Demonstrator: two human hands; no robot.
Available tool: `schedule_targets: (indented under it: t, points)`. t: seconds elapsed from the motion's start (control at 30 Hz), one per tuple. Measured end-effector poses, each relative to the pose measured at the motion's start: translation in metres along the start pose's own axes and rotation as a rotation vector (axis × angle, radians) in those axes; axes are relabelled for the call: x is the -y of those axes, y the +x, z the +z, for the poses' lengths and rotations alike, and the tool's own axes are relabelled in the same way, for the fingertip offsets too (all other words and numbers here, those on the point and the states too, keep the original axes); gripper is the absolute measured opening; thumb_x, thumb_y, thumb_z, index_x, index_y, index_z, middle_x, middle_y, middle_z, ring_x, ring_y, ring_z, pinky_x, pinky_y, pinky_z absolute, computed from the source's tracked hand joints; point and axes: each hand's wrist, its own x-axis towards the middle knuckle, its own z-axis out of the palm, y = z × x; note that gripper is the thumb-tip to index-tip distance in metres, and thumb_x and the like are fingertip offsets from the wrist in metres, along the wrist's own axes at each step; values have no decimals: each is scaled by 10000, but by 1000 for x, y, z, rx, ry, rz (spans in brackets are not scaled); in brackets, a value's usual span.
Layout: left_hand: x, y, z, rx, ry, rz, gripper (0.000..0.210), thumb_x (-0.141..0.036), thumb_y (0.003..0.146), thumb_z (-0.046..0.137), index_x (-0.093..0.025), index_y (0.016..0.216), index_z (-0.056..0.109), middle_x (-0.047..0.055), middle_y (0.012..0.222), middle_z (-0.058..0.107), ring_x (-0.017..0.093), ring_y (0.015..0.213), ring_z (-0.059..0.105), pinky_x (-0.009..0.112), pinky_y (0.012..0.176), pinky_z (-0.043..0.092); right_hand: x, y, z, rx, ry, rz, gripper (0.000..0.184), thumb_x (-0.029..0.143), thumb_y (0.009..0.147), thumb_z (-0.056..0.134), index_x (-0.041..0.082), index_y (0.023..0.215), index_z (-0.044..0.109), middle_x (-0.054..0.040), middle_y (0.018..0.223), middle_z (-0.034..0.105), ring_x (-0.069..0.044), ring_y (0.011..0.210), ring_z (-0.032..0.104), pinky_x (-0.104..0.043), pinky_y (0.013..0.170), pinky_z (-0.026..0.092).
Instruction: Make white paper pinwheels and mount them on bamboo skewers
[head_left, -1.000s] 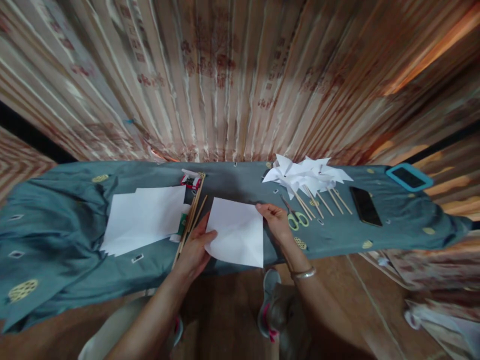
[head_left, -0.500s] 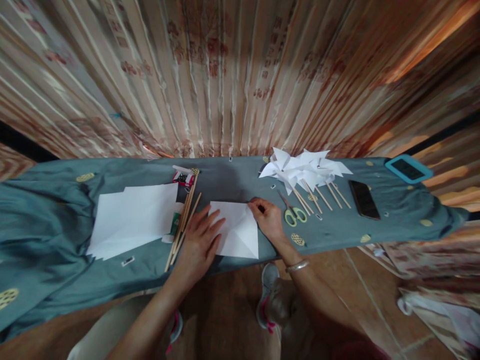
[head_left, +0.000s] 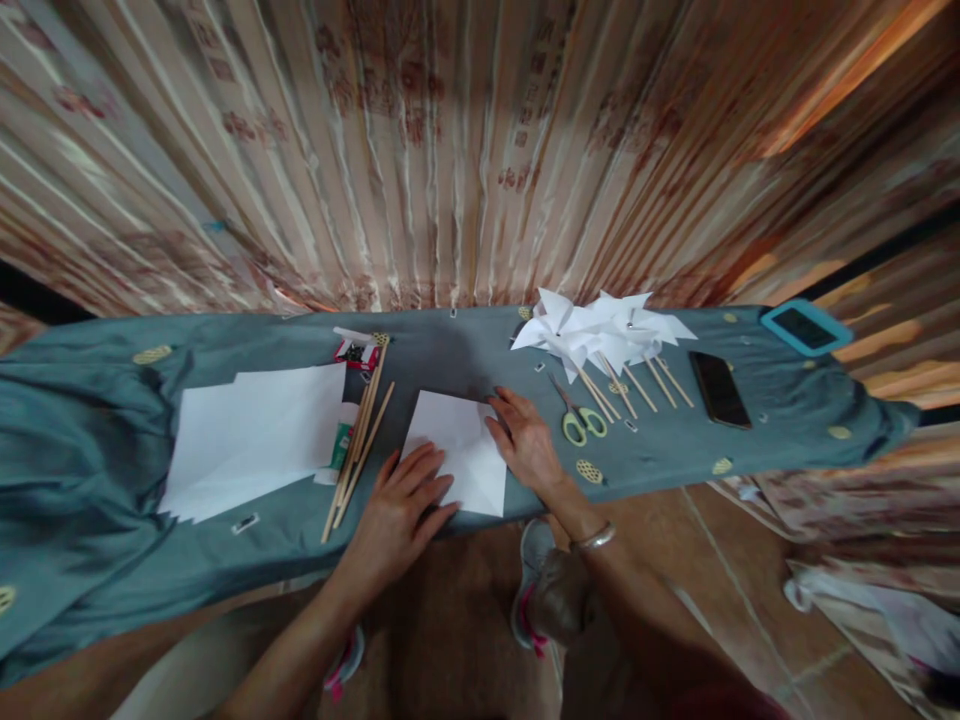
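A white square sheet of paper (head_left: 459,440) with a faint crease lies slightly turned at the front of the cloth-covered table. My left hand (head_left: 401,505) rests on its lower left part, fingers spread out. At the paper's right edge is my right hand (head_left: 525,440), its fingers extended and apart, touching the sheet. Scissors with light green handles (head_left: 583,425) lie just right of that hand. Wooden sticks (head_left: 360,440) lie in a bunch left of my left hand, next to a green and white tube (head_left: 341,446).
Overlapping white sheets (head_left: 255,430) lie at the left. A small red box of dark bits (head_left: 356,352) stands at the back. Several paper pinwheels on sticks (head_left: 600,330), a phone (head_left: 720,388) and a blue-framed device (head_left: 807,328) lie to the right. A curtain (head_left: 450,160) hangs behind.
The paper has turned a little clockwise. My left hand has slid down toward its lower edge. The fingers of my right hand have gone from a pinch at the upper right corner to spread out.
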Motion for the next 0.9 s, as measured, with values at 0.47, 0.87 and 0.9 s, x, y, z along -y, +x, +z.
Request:
schedule_targets:
  t: [0.47,0.87,0.9]
  points:
    - [0,9,-5,-257,-389,-514,817,-374,734,722,-231,1452,359,136,1313,598,292,1040,644,469,907,517,-49,-19,-67,-82,-419,296,316,252,916,459,133,1151,634,-194,1092,677,-314,1016,604,-437,913,453]
    - [-10,24,-8,-500,-690,-519,785,-287,666,778,-240,1382,460,116,1375,559,309,1264,532,480,1080,403,-46,-29,-77,-16,-383,469,240,242,764,641,161,982,701,-126,771,721,-244,718,660,-328,655,446]
    - [-11,24,-9,-503,-744,-545,785,-295,654,788,-233,1371,474,112,1313,611,306,1216,572,481,1067,418,-44,-28,-77,-45,-261,516,219,255,736,662,187,940,704,-91,731,720,-225,684,654,-313,628,444]
